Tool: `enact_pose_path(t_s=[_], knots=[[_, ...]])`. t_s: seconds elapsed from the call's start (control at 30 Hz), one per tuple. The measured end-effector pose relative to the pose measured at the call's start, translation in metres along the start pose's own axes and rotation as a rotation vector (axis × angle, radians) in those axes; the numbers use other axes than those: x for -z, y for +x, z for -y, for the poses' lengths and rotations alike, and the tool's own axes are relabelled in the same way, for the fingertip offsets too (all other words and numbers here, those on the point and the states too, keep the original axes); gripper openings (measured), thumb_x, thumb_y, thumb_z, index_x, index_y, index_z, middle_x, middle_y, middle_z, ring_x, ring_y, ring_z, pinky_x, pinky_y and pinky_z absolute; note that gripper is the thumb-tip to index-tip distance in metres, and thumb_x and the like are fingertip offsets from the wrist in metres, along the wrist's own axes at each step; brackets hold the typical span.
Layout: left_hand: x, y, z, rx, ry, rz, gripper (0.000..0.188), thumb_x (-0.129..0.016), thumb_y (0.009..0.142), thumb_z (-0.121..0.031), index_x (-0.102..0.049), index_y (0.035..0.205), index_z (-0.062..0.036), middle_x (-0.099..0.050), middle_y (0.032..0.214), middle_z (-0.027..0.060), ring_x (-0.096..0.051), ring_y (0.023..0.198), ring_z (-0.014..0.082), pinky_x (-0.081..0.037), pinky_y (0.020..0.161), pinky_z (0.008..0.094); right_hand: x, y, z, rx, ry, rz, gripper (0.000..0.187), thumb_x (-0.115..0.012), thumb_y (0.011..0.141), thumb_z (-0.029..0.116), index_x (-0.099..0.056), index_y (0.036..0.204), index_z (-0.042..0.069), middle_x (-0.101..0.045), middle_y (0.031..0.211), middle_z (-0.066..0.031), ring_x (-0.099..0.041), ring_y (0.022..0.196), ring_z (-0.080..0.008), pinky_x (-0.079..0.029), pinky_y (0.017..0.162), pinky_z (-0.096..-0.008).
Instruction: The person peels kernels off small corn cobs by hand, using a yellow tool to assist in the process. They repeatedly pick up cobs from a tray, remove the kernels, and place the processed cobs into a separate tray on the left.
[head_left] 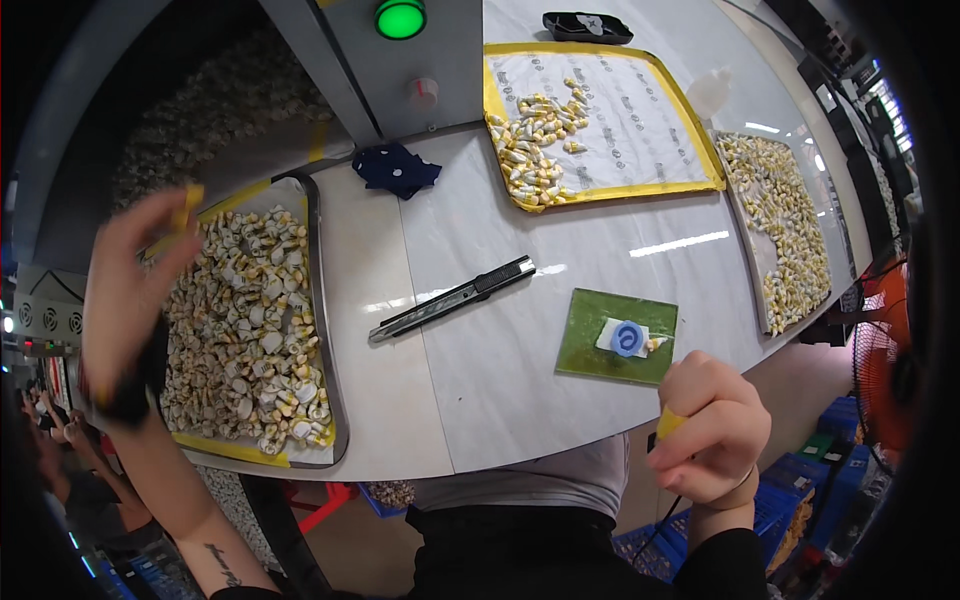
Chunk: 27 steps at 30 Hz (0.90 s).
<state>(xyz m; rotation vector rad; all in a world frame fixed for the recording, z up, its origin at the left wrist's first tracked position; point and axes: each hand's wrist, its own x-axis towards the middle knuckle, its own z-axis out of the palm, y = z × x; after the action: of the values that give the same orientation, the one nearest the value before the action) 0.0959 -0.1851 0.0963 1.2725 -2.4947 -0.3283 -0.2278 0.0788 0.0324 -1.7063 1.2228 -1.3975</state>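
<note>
My left hand is raised over the left metal tray and pinches a small yellow piece between its fingertips. That tray is heaped with several small white and yellow parts. My right hand is closed around a yellow-handled tool just off the table's front edge. Close beyond it lies a green cutting mat with a white piece, a blue round disc and one small yellow part on it.
A black and silver utility knife lies mid-table. A yellow-edged tray with several parts sits at the back, another full tray at the right. Nearby are a dark blue cloth, a clear bottle and a green lamp.
</note>
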Motion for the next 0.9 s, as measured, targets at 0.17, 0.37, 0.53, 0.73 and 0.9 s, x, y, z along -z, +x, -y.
enact_pose_path(t_s=[0.17,0.37,0.53,0.73,0.9], knots=[[-0.048,0.107,0.11,0.011,0.322,-0.084,0.042,-0.07,0.079,-0.019,-0.06,0.118,-0.0058,-0.064,0.103,0.0163,-0.062,0.096,0.0244,-0.05,0.083,0.0348,-0.002,0.006,0.019,0.063,-0.137,0.087,0.02,-0.079,0.067,0.005,-0.069,0.085,0.006,-0.059,0.075,-0.0024,-0.055,0.065,-0.0162,-0.042,0.055,-0.0277],[-0.075,0.144,0.177,0.008,0.136,-0.018,0.05,-0.068,0.081,-0.018,-0.053,0.127,-0.0078,-0.06,0.119,0.0142,-0.058,0.108,0.0255,-0.046,0.09,0.0352,0.037,-0.014,0.027,-0.086,-0.445,-0.022,0.018,-0.076,0.065,0.0,-0.067,0.08,0.005,-0.061,0.072,-0.0046,-0.057,0.064,-0.0182,-0.044,0.054,-0.0275],[-0.039,0.102,0.129,0.058,-0.042,0.003,0.042,-0.06,0.087,-0.015,-0.051,0.126,-0.0034,-0.06,0.116,0.0059,-0.056,0.099,0.0146,-0.046,0.081,0.0289,0.084,0.01,0.019,-0.21,-0.864,-0.092,0.014,-0.071,0.07,0.0,-0.061,0.079,0.003,-0.058,0.073,-0.0076,-0.056,0.065,-0.0203,-0.043,0.058,-0.0294],[0.013,-0.012,-0.083,-0.301,-0.255,0.579,0.02,-0.055,0.09,-0.018,-0.063,0.098,-0.0026,-0.061,0.081,0.005,-0.054,0.063,0.0098,-0.042,0.064,0.0231,0.099,0.091,-0.032,-0.18,-1.143,0.307,0.017,-0.066,0.077,0.011,-0.062,0.092,0.003,-0.063,0.088,-0.0126,-0.061,0.088,-0.0304,-0.048,0.078,-0.0388],[-0.023,-0.056,-0.129,-0.677,-0.862,1.072,0.034,-0.072,0.077,-0.015,-0.061,0.105,-0.0011,-0.062,0.083,0.0111,-0.062,0.074,0.0285,-0.049,0.067,0.0345,0.069,0.161,-0.096,-0.084,-0.876,0.409,0.016,-0.065,0.081,0.008,-0.061,0.095,0.002,-0.064,0.094,-0.0142,-0.062,0.088,-0.031,-0.048,0.077,-0.0394]])
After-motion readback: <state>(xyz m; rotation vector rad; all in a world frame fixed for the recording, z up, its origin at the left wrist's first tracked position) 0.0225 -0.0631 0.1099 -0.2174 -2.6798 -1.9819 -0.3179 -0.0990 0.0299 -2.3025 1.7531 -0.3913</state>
